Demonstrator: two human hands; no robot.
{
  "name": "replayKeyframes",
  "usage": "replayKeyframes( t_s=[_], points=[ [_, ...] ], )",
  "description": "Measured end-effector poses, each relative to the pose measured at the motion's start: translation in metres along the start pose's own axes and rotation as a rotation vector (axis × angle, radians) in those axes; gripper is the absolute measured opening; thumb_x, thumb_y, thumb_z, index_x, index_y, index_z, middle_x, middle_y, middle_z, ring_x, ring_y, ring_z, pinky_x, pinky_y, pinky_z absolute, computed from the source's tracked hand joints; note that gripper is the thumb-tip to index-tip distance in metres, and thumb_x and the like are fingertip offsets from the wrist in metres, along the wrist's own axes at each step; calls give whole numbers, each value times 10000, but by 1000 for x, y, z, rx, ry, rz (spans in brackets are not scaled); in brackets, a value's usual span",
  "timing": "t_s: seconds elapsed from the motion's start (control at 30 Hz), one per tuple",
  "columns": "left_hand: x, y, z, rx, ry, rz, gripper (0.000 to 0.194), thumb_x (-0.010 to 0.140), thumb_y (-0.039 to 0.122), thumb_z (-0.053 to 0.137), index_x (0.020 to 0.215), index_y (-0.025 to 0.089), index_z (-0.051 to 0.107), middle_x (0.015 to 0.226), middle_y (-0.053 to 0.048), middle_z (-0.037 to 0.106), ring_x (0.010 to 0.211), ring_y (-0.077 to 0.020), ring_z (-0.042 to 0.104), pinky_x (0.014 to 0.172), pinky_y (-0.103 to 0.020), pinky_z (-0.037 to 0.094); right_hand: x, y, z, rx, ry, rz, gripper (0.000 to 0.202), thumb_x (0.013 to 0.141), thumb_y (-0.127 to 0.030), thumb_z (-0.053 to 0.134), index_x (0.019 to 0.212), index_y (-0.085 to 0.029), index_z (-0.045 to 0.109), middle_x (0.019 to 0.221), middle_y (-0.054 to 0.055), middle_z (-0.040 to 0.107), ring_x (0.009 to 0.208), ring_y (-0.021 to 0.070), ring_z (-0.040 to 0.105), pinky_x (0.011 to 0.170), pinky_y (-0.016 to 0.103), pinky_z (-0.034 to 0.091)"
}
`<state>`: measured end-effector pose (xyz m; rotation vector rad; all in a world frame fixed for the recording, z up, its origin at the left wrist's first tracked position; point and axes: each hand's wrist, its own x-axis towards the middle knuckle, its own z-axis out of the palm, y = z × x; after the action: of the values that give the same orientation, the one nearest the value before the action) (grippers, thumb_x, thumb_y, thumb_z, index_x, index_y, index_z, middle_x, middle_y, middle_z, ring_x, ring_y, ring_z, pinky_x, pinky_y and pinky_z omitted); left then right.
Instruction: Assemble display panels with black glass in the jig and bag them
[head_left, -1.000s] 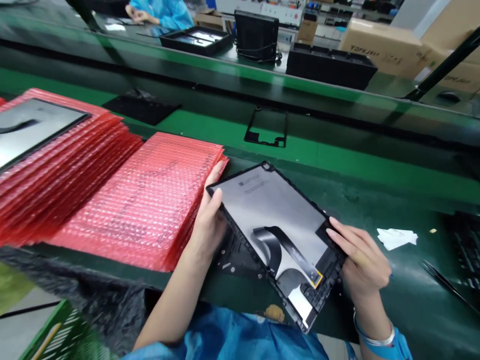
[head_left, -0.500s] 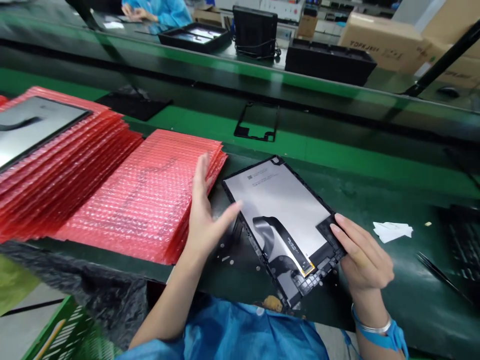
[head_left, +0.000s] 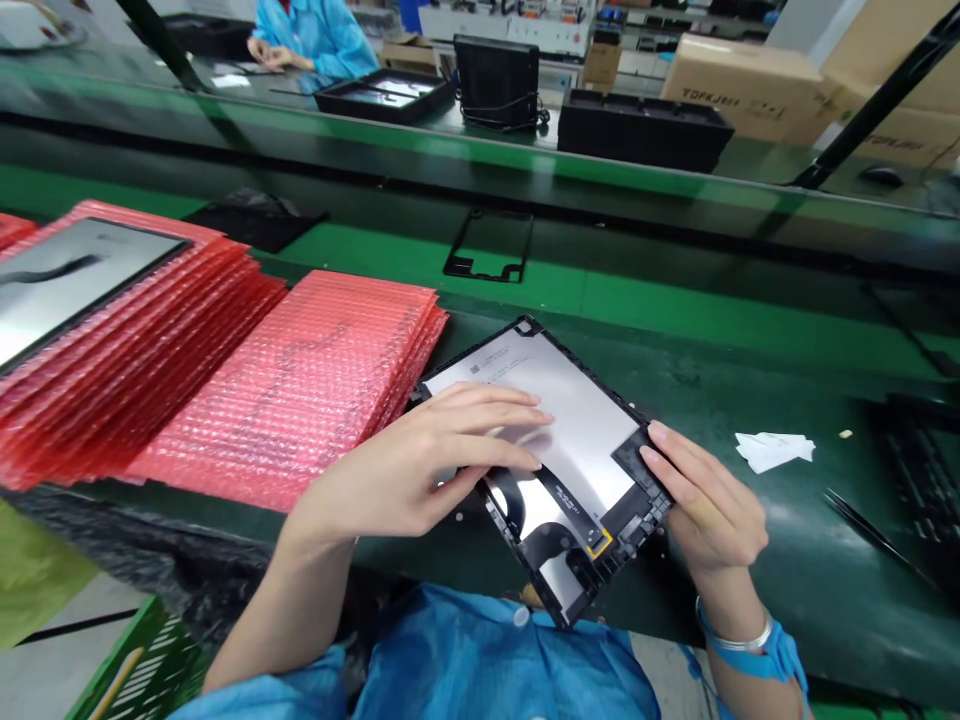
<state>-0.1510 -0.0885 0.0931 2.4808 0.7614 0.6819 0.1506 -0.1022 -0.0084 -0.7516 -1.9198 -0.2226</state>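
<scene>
A tablet screen [head_left: 577, 400] in a black frame lies tilted in front of me, its silver back facing up. My right hand [head_left: 709, 500] grips its right edge, thumb and fingers closed on the frame. Across the panel's left part reaches my left hand [head_left: 450, 450], fingers stretched out over the silver back. Those fingertips are at the upper end of a black flex cable [head_left: 574, 505], hiding that end; whether they pinch it I cannot tell. The cable's lower end has a yellow-edged connector near the frame's bottom.
Stacked red bubble-wrap pouches [head_left: 300, 370] stand at left, with another screen [head_left: 82, 270] on top. Behind lies an empty black frame [head_left: 491, 245]. To the right are white paper pieces [head_left: 774, 450], tweezers [head_left: 877, 540] and black frames [head_left: 922, 470]. Across the bench sits a person in blue [head_left: 315, 40].
My left hand has moved from beside the screen's left edge to over its back, its fingers now on the flex cable. The right hand keeps its grip on the frame.
</scene>
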Motion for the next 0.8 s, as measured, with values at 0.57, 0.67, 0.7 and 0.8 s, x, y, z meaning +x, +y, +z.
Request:
replayKeyframes(
  t_s=[0.57,0.67,0.7,0.8],
  points=[
    [45,-21,15,-577,659,-386,260,913,423,602,1021,206,695,1092,-80,701,1032,-236,657,902,-364,540,-2,2,4,71,84,242,409,881,-5,531,1125,-258,739,1075,53,775,955,207,754,817,342,639],
    [56,-53,3,-383,1092,-250,278,895,383,629,1126,230,635,1229,-65,647,1159,-226,612,1003,-359,494,3,21,10,165,154,569,125,871,-178,640,927,-215,746,917,47,787,862,217,764,769,338,639],
    [61,-67,-2,-319,1217,-224,267,897,360,625,1131,233,615,1246,-60,632,1180,-219,600,1021,-352,480,8,33,14,219,194,699,59,852,-248,683,851,-201,718,826,36,772,807,220,765,720,325,638],
    [84,-116,-9,-208,1341,-321,229,893,246,614,1115,214,570,1230,-62,618,1182,-200,593,1040,-324,450,33,81,34,441,282,1006,318,754,-427,788,717,-193,576,598,-40,611,613,202,732,536,264,582]
  ],
)
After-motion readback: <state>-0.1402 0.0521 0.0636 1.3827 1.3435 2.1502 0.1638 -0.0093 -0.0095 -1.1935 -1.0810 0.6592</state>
